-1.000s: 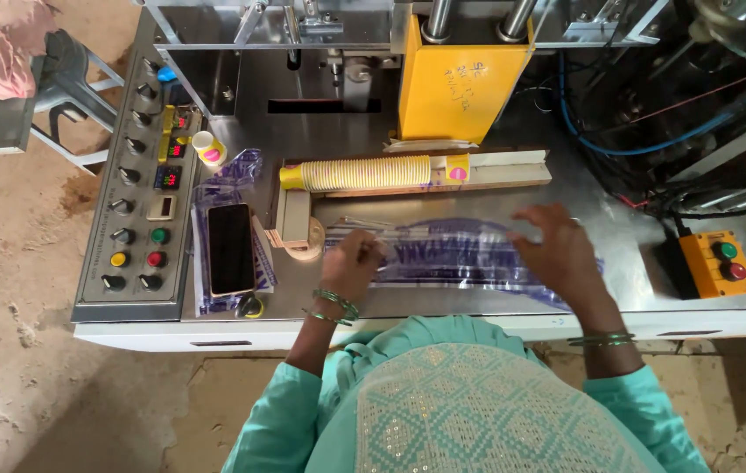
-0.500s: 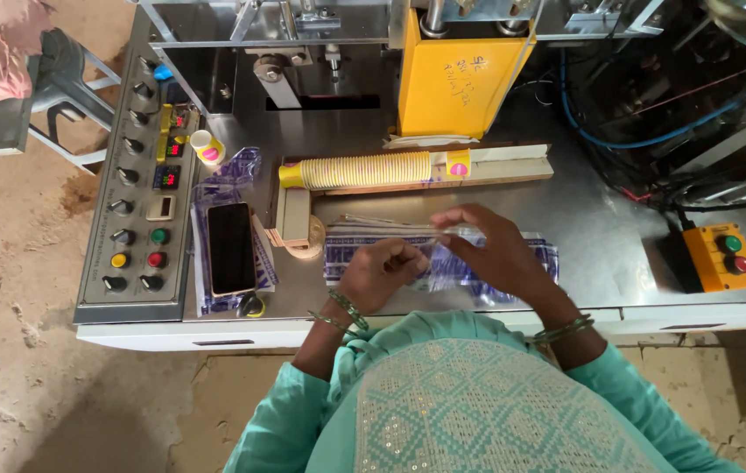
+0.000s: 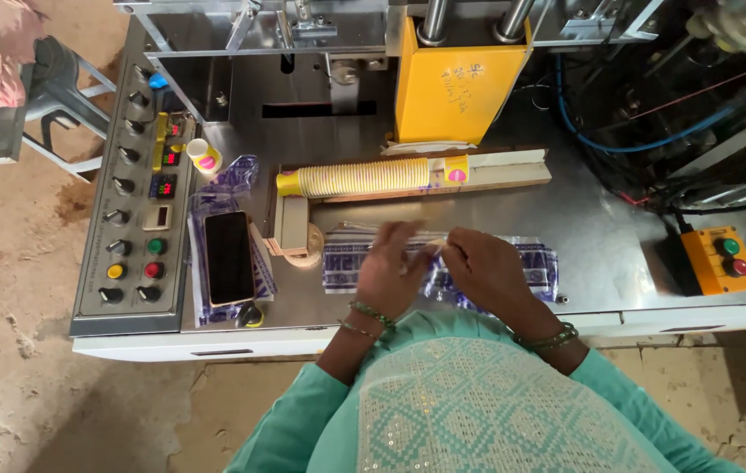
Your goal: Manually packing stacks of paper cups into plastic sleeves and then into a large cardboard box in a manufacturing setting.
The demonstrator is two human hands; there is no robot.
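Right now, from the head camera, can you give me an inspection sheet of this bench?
Surface: steel machine table, scuffed.
Job's things: clear printed plastic bag flat on the table; stack of paper cups lying in a wooden trough.
Clutter: phone on spare bags; single cup by the control panel.
Hands: left hand and right hand both on the bag.
Cables: blue and black hoses, right rear.
Surroundings: dirt floor, stool with cloth.

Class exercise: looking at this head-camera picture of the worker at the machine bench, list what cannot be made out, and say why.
- Middle of the clear, purple-printed plastic sleeve: hidden under the left hand and right hand.
- Fingertip grip: hidden, head view.
- Small red displays on the grey control panel: too small.
- Yellow machine housing: top cut off.
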